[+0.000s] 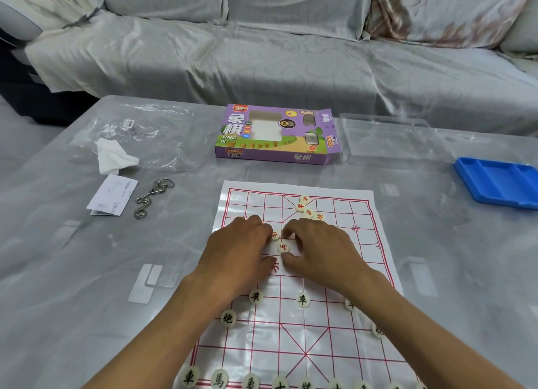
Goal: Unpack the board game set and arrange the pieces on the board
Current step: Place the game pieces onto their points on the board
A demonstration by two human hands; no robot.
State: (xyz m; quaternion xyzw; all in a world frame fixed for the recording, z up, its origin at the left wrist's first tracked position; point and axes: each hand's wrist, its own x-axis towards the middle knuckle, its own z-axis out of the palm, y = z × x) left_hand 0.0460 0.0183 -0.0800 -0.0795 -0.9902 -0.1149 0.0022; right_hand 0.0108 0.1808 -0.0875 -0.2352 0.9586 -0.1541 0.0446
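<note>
A white paper board [358, 213] with a red grid lies on the table in front of me. Black-lettered round pieces stand on its near half, among them one [302, 299] in the soldier row and several along the bottom edge [190, 375]. A small cluster of red-lettered pieces [304, 206] sits at the far side. My left hand [241, 243] rests at mid-board, fingertips curled onto a red piece [275, 236]. My right hand [320, 248] lies beside it with fingers curled down; what is under it is hidden. Another red piece [283, 247] lies between the two hands.
The opened purple game box [273, 135] lies beyond the board, with a clear plastic insert [387, 135] to its right and a blue tray [497, 181] at the right edge. Left of the board are a crumpled tissue [113, 155], a leaflet [112, 195] and a metal wire puzzle [151, 196].
</note>
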